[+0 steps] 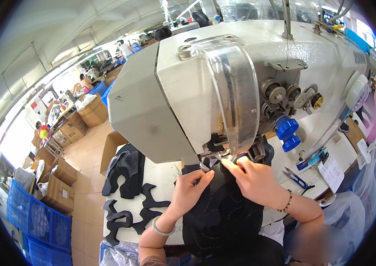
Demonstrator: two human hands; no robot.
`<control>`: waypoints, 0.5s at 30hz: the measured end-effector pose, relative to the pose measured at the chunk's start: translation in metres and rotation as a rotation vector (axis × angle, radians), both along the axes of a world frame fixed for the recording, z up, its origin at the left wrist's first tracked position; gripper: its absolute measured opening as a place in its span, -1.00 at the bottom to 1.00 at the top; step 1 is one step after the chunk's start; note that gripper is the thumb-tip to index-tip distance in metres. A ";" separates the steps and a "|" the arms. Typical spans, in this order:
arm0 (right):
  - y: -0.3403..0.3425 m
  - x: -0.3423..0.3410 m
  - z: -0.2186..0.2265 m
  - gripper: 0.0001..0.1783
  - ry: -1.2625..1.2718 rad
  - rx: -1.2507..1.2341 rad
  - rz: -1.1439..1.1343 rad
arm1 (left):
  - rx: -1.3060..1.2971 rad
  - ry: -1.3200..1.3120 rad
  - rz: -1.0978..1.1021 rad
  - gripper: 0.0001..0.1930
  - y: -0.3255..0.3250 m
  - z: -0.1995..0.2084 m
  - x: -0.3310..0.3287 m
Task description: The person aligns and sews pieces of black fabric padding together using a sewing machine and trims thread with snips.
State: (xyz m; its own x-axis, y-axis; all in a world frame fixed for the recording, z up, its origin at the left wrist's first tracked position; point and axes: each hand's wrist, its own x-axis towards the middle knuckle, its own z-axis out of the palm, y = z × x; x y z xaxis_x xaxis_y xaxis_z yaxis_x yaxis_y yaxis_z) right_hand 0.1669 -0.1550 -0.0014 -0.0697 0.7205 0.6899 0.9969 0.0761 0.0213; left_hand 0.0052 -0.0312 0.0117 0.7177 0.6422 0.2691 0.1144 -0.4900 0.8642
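A large white sewing machine (179, 75) fills the upper middle, its needle area low in front of me. A black fabric piece (223, 217) with stitched lines runs from my lap up to the presser foot. My left hand (191, 190) pinches the left side of the fabric just short of the foot, thumb and fingers together. Close to the needle on the other side, my right hand (259, 181) grips the fabric with curled fingers, its index fingertip almost at the foot. The exact stitching point is partly hidden by fingers and machine parts.
Curved black cut pieces (150, 197) lie on the white table left of my hands, beside a stack of black pieces (126, 173). Thread snips (296, 178) and a written sheet (330, 172) lie right. Blue crates (37, 213) and cardboard boxes (59, 193) stand on the floor left.
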 end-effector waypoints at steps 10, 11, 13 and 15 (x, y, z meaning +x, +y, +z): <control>-0.015 0.011 0.022 -0.49 0.063 0.079 0.077 | -0.039 0.056 0.106 -0.65 0.003 0.005 0.008; -0.018 0.009 0.020 -0.32 0.112 -0.019 0.078 | 0.016 0.075 0.135 -0.66 0.003 0.005 0.008; -0.017 0.008 0.018 -0.28 0.081 -0.026 0.063 | 0.067 0.095 0.163 -0.66 0.002 0.006 0.010; -0.015 0.008 0.011 -0.27 0.061 -0.051 0.023 | 0.337 0.137 0.220 -0.69 0.002 0.012 0.013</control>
